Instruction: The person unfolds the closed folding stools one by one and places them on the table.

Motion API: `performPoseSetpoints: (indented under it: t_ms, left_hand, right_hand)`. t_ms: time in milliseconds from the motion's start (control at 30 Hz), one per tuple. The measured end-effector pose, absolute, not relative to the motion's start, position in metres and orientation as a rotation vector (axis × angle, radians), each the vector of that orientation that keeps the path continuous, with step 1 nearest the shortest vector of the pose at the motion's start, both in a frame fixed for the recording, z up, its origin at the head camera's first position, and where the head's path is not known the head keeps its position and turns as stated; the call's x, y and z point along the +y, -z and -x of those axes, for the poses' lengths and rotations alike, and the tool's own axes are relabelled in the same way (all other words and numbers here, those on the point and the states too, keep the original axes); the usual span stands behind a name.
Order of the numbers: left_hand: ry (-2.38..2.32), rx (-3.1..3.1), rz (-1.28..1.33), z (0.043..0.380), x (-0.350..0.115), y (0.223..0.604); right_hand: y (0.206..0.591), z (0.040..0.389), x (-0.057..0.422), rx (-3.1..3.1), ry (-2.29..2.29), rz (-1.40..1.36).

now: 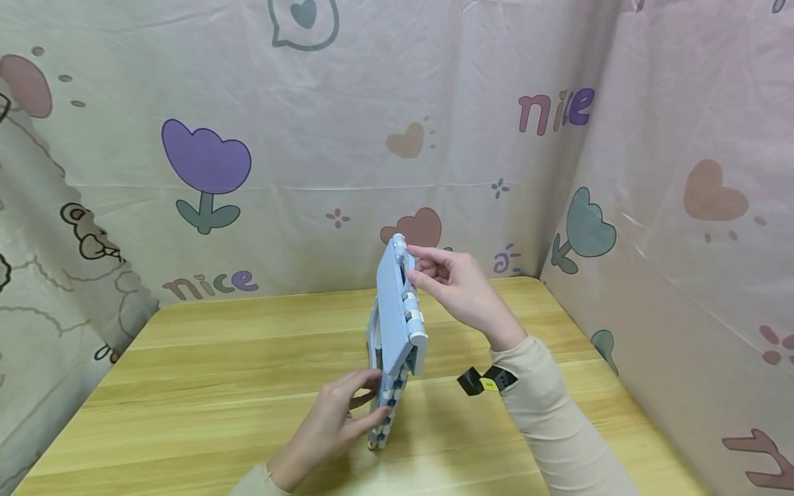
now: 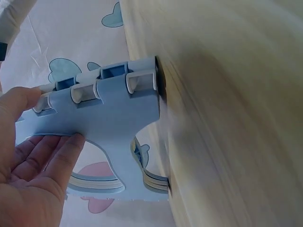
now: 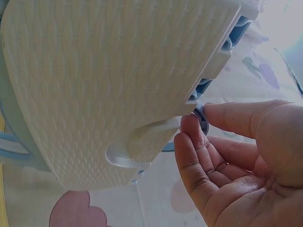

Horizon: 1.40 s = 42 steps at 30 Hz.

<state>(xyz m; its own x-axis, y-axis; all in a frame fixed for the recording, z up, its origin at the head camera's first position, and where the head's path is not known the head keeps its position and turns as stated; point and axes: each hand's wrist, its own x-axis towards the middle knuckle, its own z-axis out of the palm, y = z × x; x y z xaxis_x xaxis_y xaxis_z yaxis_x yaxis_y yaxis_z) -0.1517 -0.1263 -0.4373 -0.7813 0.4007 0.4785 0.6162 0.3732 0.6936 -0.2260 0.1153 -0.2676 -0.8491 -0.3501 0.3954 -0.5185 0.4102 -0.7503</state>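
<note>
Between the left hand (image 1: 338, 408) and right hand (image 1: 457, 284) is a folding stool (image 1: 393, 313); the left pinches its hinged edge (image 2: 111, 87), the right its handle (image 3: 204, 126); moving hinges (image 2: 143, 82) could nip, or a loose grip could drop it

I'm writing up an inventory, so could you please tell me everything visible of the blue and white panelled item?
The blue and white panelled item looks like hard plastic, its folded panels joined by hinge knuckles. One white panel has a woven-looking texture and a smooth recess; a blue panel has a rounded cut-out. It stands on end, slightly tilted, apparently resting on the wooden table. The left hand grips it low; the right hand pinches a blue loop at its upper edge.
</note>
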Motion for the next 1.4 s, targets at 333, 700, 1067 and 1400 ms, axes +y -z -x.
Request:
performPoseSetpoints:
  t_ms: [333,700,1067,1400]
  left_hand:
    - [1.438,-2.394,0.890,0.152,-0.123,0.438]
    - [1.505,-2.436,0.844,0.153,-0.123,0.439]
    - [1.472,-2.402,0.876,0.155,-0.125,0.440]
    - [1.462,-2.403,0.875,0.155,-0.125,0.441]
  right_hand:
    - [0.261,0.224,0.096,-2.481,-1.432,-0.836]
    - [0.265,0.224,0.083,-2.452,-1.462,-0.844]
    - [0.279,0.217,0.095,-2.375,-1.468,-0.904]
    - [0.314,0.205,0.121,-2.397,-1.468,-0.875]
